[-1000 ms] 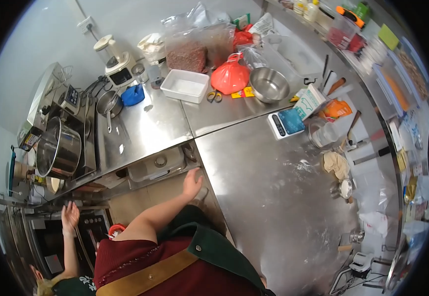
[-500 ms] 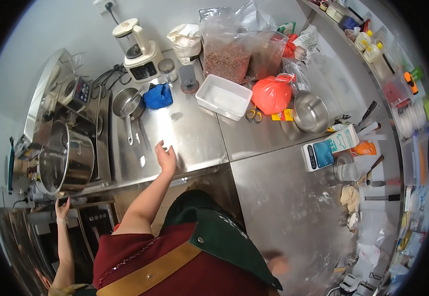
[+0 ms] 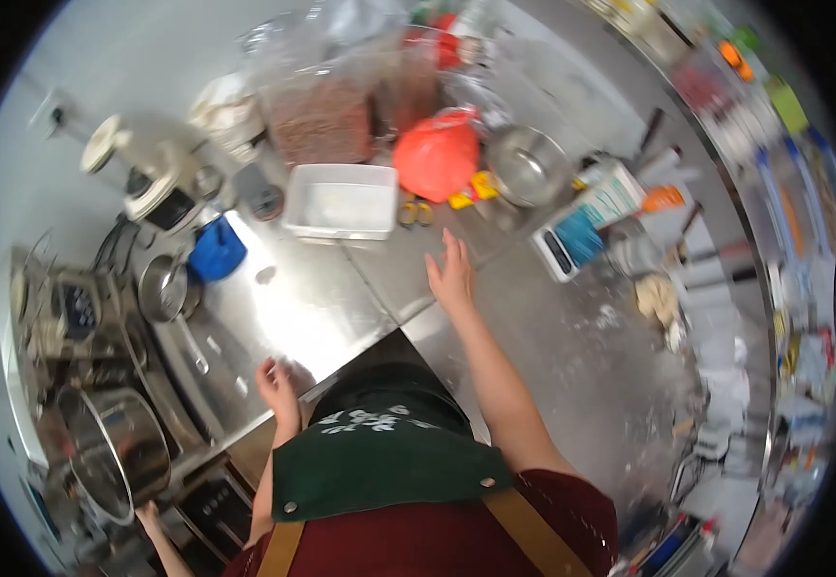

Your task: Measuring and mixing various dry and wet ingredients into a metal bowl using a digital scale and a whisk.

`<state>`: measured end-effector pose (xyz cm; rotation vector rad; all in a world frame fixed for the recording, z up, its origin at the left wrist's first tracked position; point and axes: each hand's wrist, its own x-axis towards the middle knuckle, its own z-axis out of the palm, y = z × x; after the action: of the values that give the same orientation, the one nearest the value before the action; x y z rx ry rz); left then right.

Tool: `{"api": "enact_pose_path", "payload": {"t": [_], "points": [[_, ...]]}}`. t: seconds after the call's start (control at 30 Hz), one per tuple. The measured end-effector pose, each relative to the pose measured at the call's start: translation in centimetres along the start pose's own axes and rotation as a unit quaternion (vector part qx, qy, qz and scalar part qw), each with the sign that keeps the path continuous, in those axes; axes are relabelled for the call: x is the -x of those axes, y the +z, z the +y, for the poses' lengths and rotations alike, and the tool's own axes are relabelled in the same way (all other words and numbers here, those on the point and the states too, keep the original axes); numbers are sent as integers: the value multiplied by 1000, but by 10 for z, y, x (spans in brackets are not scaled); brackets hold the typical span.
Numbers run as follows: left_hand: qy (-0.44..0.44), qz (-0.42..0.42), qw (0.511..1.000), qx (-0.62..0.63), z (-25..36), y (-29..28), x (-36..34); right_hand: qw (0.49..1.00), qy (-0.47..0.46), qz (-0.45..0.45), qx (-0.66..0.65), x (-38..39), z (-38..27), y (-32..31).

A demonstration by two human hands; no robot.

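My right hand reaches forward over the steel worktop, fingers spread and nothing in them. Nearest to it are yellow-and-black scissors, a white rectangular plastic tub and a tied red plastic bag, none of them touched. My left hand hangs low by the counter's front edge, its fingers loosely bent and apart, holding nothing. Left of it a small steel saucepan stands beside a blue cloth-like bundle. Another person's hand is close to a large steel pot at the lower left.
At the back are a cream blender and big clear bags of brown granules. A steel bowl, a kitchen scale, a carton and a lump of dough line the right. Beyond them a shelf holds packages.
My right hand, blurred at the lower right before, has come forward over the worktop. My left hand has drawn back toward the counter edge. The view has turned, shifting the counter items leftward.
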<state>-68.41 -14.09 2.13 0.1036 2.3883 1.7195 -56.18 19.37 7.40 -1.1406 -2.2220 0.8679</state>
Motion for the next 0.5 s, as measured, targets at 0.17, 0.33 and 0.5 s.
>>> {"api": "enact_pose_path", "payload": {"t": [0.17,0.33,0.5], "points": [[-63,6,997,50,-16,-12,21,887,198,405,103,-1,130,-53],[-78,-29,996,9,-31,-5,28,808,429,404,-8,3,259,-138],[-102,-69,992,-21,22,26,29,736,463,357,-341,-43,243,-151]]}}
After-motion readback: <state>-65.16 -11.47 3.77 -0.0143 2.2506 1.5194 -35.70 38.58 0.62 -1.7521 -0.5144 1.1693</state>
